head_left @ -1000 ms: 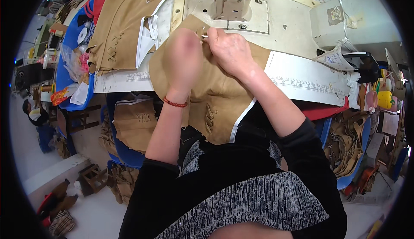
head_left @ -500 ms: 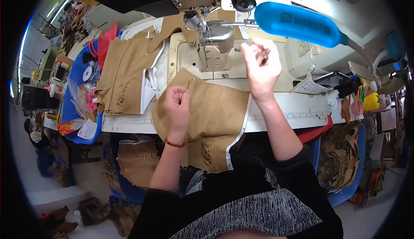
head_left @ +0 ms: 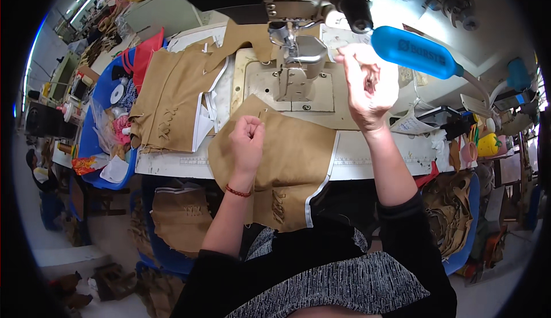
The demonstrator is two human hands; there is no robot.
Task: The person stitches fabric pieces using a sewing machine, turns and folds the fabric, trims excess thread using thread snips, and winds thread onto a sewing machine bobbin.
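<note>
A piece of tan fabric (head_left: 287, 151) with white edging and dark lacing lies across the front of the white table and hangs over its edge toward my lap. My left hand (head_left: 248, 137) is closed above its left part, thumb and fingers pressed together; whatever they may pinch is hidden. To the right of the sewing machine (head_left: 298, 68), my right hand (head_left: 372, 86) is raised with its fingers curled in under the blue lamp. Glare washes out its fingertips, so anything thin between them does not show.
More laced tan pieces (head_left: 166, 100) lie stacked at left, by a blue basin (head_left: 94, 129) of spools and scraps. A blue lamp (head_left: 416, 53) on a bent arm hangs at right. Below the table, tan pieces fill a blue tub (head_left: 473, 215) at right; another tan piece (head_left: 182, 215) lies at left.
My right hand has shifted right and turned, showing more of its curled fingers. My left hand has moved slightly right over the fabric. The whole view has shifted a little.
</note>
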